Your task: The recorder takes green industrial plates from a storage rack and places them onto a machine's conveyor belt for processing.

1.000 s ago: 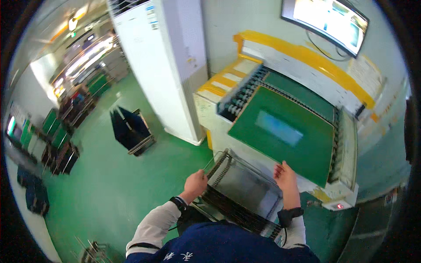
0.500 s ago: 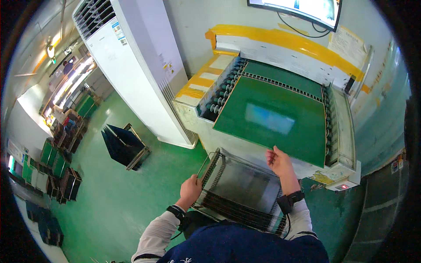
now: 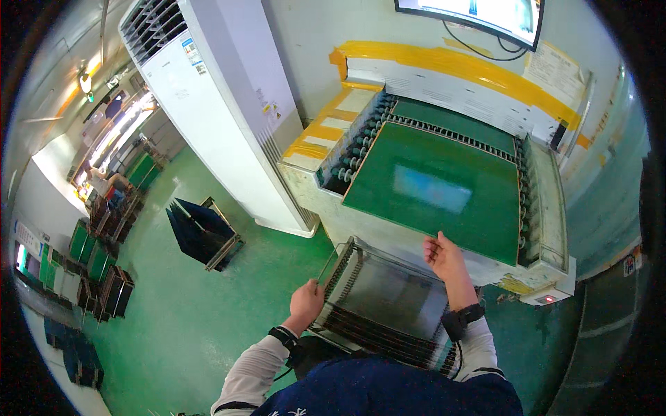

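Observation:
My left hand [image 3: 306, 304] is closed round the thin metal rod at the left side of a wire rack [image 3: 331, 276]. The rack stands in front of me, with toothed side rails and several dark rods across its near part. My right hand [image 3: 446, 259] hangs over the rack's far right part, fingers curled in, with nothing seen in them. Its fingertips are at the front edge of a large green board [image 3: 402, 156]; whether they touch it I cannot tell. The board lies flat on the roller machine [image 3: 326, 215], its front edge over the machine's front.
A second green board [image 3: 451, 123] lies behind the first. To the left, a tall white air conditioner [image 3: 208, 118] stands near a floor rack of dark panels [image 3: 201, 229]. More racks of boards [image 3: 104, 277] line the far left. A screen [image 3: 485, 17] hangs above the machine.
The whole view has shifted slightly to the right. Both hands, the rack and the green board keep nearly the same places relative to one another.

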A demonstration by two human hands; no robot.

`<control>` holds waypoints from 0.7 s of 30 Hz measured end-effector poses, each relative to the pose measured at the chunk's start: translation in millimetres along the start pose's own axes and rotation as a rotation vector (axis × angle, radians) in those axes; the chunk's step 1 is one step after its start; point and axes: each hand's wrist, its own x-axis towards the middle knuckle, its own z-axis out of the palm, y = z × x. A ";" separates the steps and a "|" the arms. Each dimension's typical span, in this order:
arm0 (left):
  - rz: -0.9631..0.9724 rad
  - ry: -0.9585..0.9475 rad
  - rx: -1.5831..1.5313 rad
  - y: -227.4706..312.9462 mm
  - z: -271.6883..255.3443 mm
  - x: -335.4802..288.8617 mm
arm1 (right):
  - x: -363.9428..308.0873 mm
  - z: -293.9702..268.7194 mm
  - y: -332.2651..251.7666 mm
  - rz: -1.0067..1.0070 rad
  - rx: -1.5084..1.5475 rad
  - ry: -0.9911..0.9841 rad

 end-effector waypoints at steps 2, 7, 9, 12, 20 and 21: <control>-0.010 -0.019 0.006 -0.6 -0.4 0.9 | -0.4 1.9 -1.1 0.006 0.006 -0.006; -0.034 -0.046 -0.048 0.8 -2.5 -0.1 | -0.6 -3.9 1.0 -0.015 -0.029 -0.065; -0.025 -0.031 -0.047 0.4 -2.4 -1.0 | -8.7 0.6 9.9 -0.065 -0.222 -0.094; -0.039 -0.018 -0.052 -2.1 -3.2 -3.0 | -41.5 14.2 27.0 -0.015 -0.666 -0.198; 0.015 -0.017 -0.091 -4.5 -0.1 1.8 | -102.5 -13.7 90.9 0.209 -1.406 -0.543; 0.026 -0.004 -0.088 -8.6 1.2 1.1 | -107.5 -12.0 92.9 0.229 -1.444 -0.542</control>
